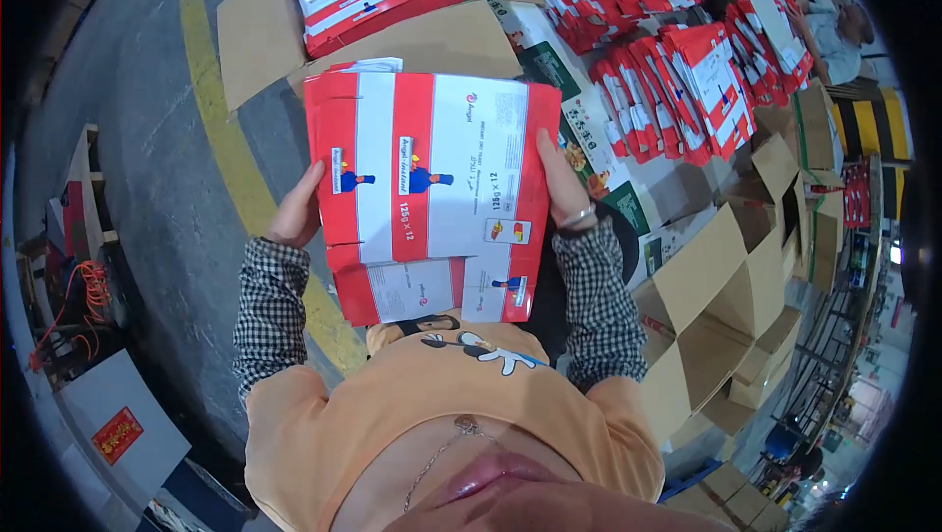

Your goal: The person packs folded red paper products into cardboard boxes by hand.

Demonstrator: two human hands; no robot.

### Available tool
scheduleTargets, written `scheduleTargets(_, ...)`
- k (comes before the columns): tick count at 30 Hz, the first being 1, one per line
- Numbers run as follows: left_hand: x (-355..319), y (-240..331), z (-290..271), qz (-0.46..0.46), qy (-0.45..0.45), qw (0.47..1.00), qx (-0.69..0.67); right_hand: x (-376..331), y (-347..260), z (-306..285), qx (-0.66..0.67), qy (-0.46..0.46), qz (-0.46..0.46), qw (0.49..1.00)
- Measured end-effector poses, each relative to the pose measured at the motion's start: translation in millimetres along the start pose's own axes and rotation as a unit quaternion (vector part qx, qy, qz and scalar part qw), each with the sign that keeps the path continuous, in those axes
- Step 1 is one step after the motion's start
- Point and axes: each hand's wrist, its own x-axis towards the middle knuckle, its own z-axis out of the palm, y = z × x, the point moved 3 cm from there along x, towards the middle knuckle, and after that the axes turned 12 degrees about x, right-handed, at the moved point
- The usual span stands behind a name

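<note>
A stack of flat red-and-white printed cartons (461, 174) is held up in front of me between both hands. My left hand (297, 208) presses the stack's left edge, fingers tucked behind it. On the right edge, my right hand (564, 179) grips it, with most fingers hidden. Lower in the stack, some cartons stick out towards me. Just beyond stands an open brown cardboard box (260, 41) with its flaps spread, holding more of the same flat cartons (378, 2).
Piles of red-and-white flat cartons (677, 90) cover a table at the far right. Open brown boxes (716, 306) stand to my right. A yellow line (211, 90) runs along the grey floor. At left lie an orange cord (93, 287) and a pale panel (123, 424).
</note>
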Motion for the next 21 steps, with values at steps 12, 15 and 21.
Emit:
scheduleTargets(12,-4.2,8.7,5.9,0.009,-0.006,0.998,0.057,-39.3,-4.7,-4.1,-0.066,-0.027,0.066,0.995)
scheduleTargets(15,-2.2,51.8,2.0,0.076,-0.020,0.992,0.098,-26.1,-61.5,33.5,-0.319,-0.040,0.037,0.946)
scheduleTargets(21,-7.5,217.8,-36.6,0.325,0.181,0.905,0.205,30.1,-200.0,171.2,-0.378,-0.166,-0.197,0.889)
